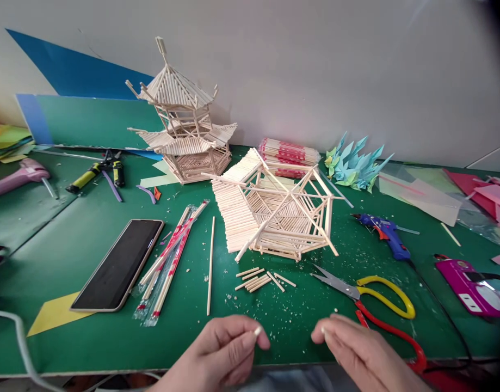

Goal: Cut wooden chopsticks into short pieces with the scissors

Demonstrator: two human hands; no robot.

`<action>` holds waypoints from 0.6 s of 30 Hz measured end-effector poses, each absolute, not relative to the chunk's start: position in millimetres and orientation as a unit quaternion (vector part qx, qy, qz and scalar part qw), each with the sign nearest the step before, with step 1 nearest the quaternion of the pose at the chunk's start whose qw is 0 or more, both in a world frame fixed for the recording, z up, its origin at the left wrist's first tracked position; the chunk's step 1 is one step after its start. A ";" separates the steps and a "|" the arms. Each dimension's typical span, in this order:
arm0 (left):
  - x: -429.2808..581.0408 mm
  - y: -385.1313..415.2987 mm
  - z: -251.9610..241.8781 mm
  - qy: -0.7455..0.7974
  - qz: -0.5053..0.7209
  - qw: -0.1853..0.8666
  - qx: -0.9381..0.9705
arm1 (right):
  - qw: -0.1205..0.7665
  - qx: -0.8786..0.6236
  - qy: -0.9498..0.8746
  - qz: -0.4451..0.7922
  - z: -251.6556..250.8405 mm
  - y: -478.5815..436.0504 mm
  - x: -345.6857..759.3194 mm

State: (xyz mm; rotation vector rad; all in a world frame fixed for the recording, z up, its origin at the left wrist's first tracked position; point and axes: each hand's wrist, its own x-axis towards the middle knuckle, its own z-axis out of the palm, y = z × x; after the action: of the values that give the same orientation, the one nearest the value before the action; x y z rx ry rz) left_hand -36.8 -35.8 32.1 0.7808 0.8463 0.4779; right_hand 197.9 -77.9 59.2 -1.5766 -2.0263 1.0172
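Note:
Near the table's front edge, my left hand (229,348) is closed, with the pale end of a short wooden stick (258,330) showing between thumb and forefinger. To its right, my right hand (359,348) pinches another small pale stick end (323,330); the rest of it is hidden by the fingers. Beyond both hands lie several cut stick pieces (258,282) among crumbs. Behind these stands a half-roofed hexagonal stick frame (290,190), its left side covered with sticks. Scissors (358,291) with yellow and red handles lie open by my right hand.
A finished stick pagoda (184,117) stands at the back. Wrapped chopsticks (172,261), a single stick (211,267) and a phone (119,264) lie left. A blue glue gun (386,234) with its cord and a magenta device (470,286) lie right.

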 end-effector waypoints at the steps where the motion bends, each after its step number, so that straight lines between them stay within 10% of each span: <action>1: -34.1 -29.7 32.3 0.370 0.234 0.838 0.325 | 0.212 -0.574 -0.704 0.360 58.1 -72.0 196.8; 9: -32.3 -24.8 24.9 0.403 0.308 0.799 0.322 | 0.263 -0.571 -0.698 0.343 43.8 -30.9 166.6; 18: -39.3 -5.0 9.6 0.537 0.327 0.306 0.715 | 0.347 -0.553 -0.702 0.284 34.3 -17.6 157.0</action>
State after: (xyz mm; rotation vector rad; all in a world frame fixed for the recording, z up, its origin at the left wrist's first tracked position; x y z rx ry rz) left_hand -39.3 -5.0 9.6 1.8935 1.4206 0.8657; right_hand 157.0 -17.6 34.3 -1.4351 -1.8217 0.7377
